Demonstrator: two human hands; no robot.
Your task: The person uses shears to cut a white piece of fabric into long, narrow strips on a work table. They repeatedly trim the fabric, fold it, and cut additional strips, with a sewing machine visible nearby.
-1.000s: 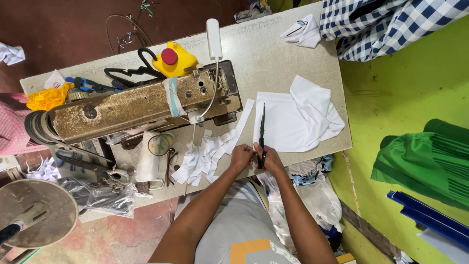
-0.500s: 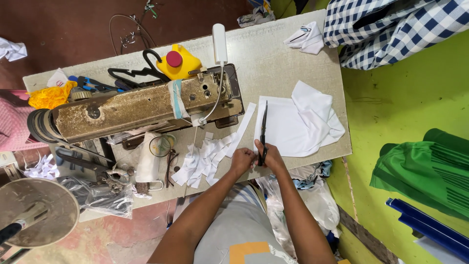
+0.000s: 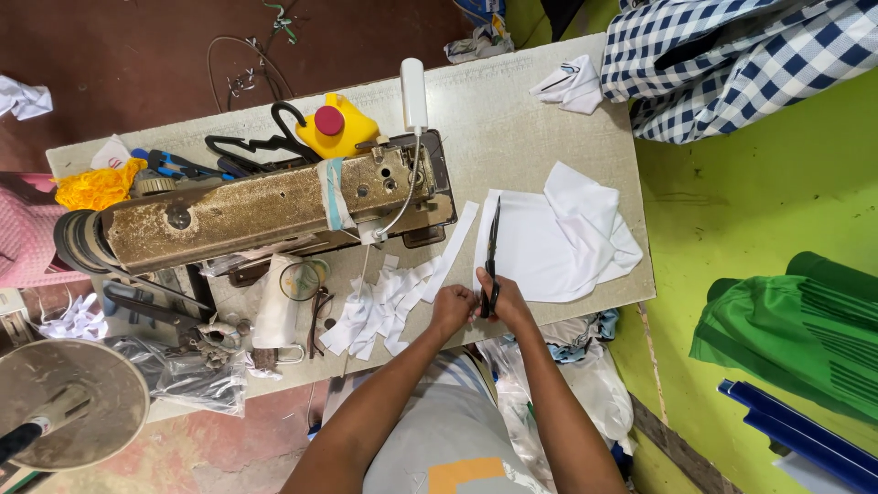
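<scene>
Pale surface (image 3: 540, 119) over red floor, green mat to the right; worn sewing machine (image 3: 256, 210). Right hand (image 3: 506, 305), grip closed on black scissors (image 3: 493, 252) cutting white cloth's (image 3: 558, 242) left edge. Left hand (image 3: 453, 306) pinches the cloth beside it.

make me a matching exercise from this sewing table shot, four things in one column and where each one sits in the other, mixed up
Things:
1. scissors
2. yellow bottle with red cap
3. pile of white fabric strips
4. checked cloth

Places:
A. beyond the sewing machine, at the table's far edge
B. top right corner of the view, past the table's end
C. held in the right hand, blades along the edge of the white fabric
D. in front of the machine, beside the left hand

Pairs: 1-C, 2-A, 3-D, 4-B
</scene>
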